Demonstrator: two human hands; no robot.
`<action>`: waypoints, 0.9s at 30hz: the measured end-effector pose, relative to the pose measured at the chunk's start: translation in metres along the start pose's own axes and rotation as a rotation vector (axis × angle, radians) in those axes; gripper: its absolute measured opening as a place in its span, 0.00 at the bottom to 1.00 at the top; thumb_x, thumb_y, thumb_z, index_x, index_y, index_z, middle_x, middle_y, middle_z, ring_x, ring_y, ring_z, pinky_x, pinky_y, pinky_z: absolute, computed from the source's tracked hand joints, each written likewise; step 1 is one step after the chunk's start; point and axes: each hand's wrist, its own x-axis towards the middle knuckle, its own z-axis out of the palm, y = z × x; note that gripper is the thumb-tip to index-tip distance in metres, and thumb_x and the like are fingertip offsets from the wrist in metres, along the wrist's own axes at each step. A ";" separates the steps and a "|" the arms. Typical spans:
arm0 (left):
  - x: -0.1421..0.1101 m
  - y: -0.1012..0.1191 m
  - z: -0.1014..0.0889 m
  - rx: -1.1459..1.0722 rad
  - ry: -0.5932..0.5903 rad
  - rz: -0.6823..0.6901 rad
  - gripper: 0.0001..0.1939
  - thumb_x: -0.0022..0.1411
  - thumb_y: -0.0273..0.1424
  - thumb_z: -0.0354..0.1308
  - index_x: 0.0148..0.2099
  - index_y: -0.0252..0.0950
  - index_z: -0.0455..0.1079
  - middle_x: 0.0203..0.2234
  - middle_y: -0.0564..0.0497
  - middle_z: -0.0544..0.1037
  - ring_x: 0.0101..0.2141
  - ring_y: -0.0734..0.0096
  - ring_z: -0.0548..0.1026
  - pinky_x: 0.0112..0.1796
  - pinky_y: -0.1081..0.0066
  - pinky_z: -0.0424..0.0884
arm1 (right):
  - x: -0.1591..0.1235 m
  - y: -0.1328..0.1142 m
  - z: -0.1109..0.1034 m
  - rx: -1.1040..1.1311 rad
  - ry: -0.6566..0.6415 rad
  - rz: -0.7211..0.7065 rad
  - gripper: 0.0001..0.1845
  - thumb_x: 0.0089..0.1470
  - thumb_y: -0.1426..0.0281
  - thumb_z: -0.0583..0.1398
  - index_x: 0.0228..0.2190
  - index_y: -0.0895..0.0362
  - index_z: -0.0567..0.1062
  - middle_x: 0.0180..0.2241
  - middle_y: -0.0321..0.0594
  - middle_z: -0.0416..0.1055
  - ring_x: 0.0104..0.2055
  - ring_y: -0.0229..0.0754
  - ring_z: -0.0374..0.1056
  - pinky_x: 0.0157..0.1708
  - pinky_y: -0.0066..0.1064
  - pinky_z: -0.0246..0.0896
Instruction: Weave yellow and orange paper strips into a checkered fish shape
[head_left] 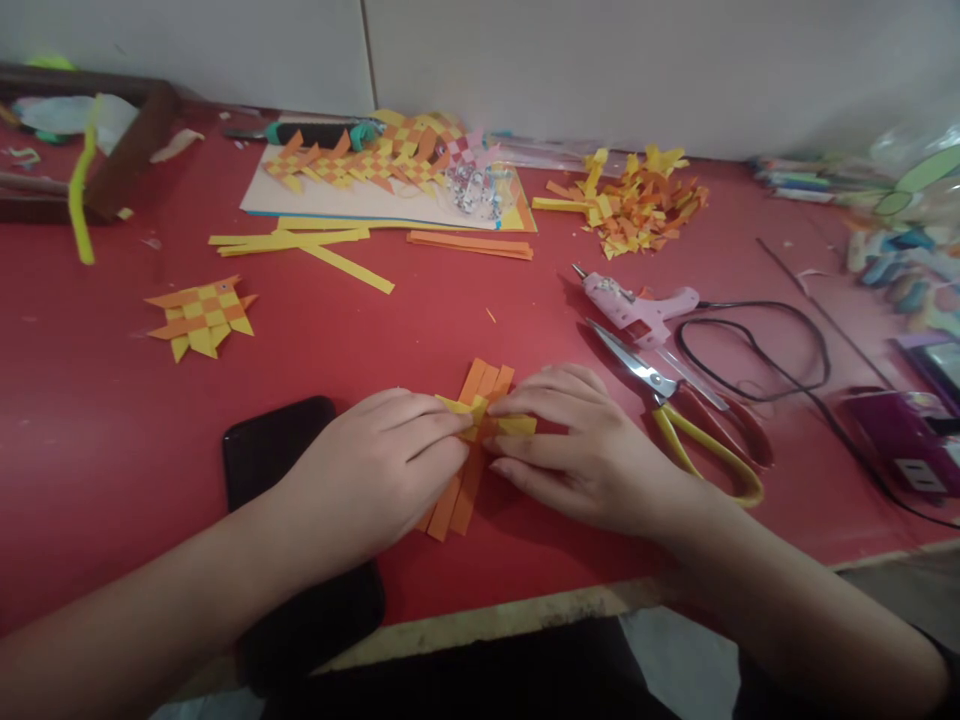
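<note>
Several orange paper strips (pixel 451 505) lie side by side near the table's front edge, crossed by yellow paper strips (pixel 517 426). My left hand (pixel 401 450) has its fingers closed on the left side of this weave. From the right, my right hand (pixel 570 440) pinches the weave's other side, its fingertips close to those of the left. The fingers hide much of the crossing. A finished woven paper fish (pixel 206 318), orange and yellow, lies apart on the left. Under my left forearm is a black phone-like slab (pixel 281 440).
Scissors (pixel 660 390) and a pink glue gun (pixel 637 305) with a black cord lie right of my hands. Behind are loose yellow strips (pixel 292 240), orange strips (pixel 471 245), several woven fish (pixel 360 165) on a board and a scrap pile (pixel 645 205). A purple power socket (pixel 904 440) sits far right.
</note>
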 end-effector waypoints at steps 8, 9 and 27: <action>0.000 -0.001 0.000 -0.065 -0.007 -0.030 0.09 0.68 0.25 0.53 0.38 0.31 0.75 0.43 0.42 0.82 0.43 0.56 0.78 0.46 0.56 0.76 | -0.001 -0.001 -0.002 -0.012 -0.011 0.007 0.10 0.61 0.66 0.61 0.34 0.53 0.83 0.43 0.45 0.78 0.45 0.47 0.69 0.48 0.47 0.63; 0.000 -0.001 0.000 -0.066 -0.004 -0.027 0.09 0.68 0.25 0.53 0.38 0.31 0.75 0.43 0.42 0.82 0.43 0.56 0.78 0.46 0.55 0.76 | -0.001 -0.001 -0.002 -0.014 -0.009 0.005 0.10 0.61 0.65 0.61 0.34 0.53 0.83 0.44 0.45 0.78 0.45 0.47 0.68 0.48 0.47 0.63; -0.001 -0.003 -0.002 -0.023 -0.028 0.047 0.14 0.71 0.26 0.49 0.49 0.31 0.76 0.43 0.43 0.82 0.44 0.56 0.78 0.45 0.54 0.77 | -0.001 -0.004 -0.003 0.011 -0.041 0.009 0.11 0.61 0.65 0.61 0.32 0.51 0.84 0.45 0.45 0.76 0.47 0.48 0.66 0.48 0.48 0.61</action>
